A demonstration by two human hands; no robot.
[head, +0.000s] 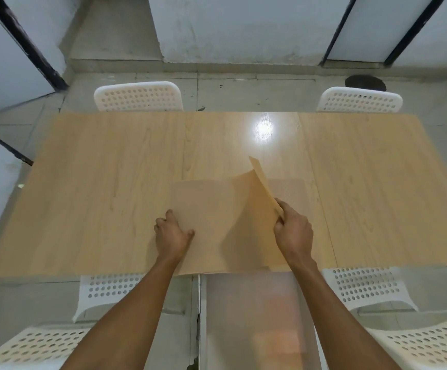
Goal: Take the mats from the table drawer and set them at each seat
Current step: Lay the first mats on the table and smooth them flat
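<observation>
A thin tan mat (pixel 211 206) lies at the near middle of the light wooden table (pixel 96 182), its near edge at the table's edge. My left hand (pixel 173 233) pinches the mat's left edge, thumb on top. My right hand (pixel 294 231) grips the right edge of the mat (pixel 263 185), lifted and curled up off the table. I cannot tell whether this is one sheet or several stacked. Below the table's near edge, between my forearms, the pale drawer (pixel 254 316) stands pulled out; its contents are blurred.
Two white perforated chairs stand at the far side, one left (pixel 138 96) and one right (pixel 359 100). Two more are at the near side, left (pixel 38 345) and right (pixel 366 287). A wall and dark-framed panels lie beyond the far chairs.
</observation>
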